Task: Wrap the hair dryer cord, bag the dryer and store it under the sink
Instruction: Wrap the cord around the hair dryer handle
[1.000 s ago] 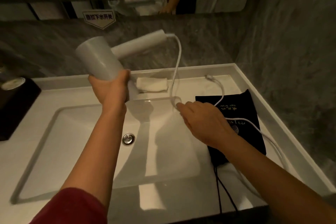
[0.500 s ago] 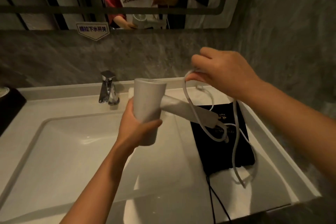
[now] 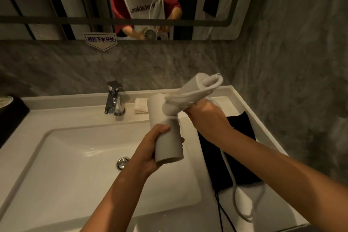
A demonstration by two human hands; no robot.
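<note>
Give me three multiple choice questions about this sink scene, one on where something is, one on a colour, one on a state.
1. Where does the bag lie?
A. In the basin
B. On the counter right of the basin
C. Under the faucet

2. What colour is the dryer?
A. White
B. Red
C. Black

3. How is the cord now?
A. Fully wrapped
B. Partly wrapped, the rest hanging loose
C. Not wrapped at all

Answers:
1 B, the bag lies flat on the counter beside the basin.
2 A, the barrel in the left hand is white.
3 B, loops sit around the handle by the right hand, while a length trails down over the bag.
</note>
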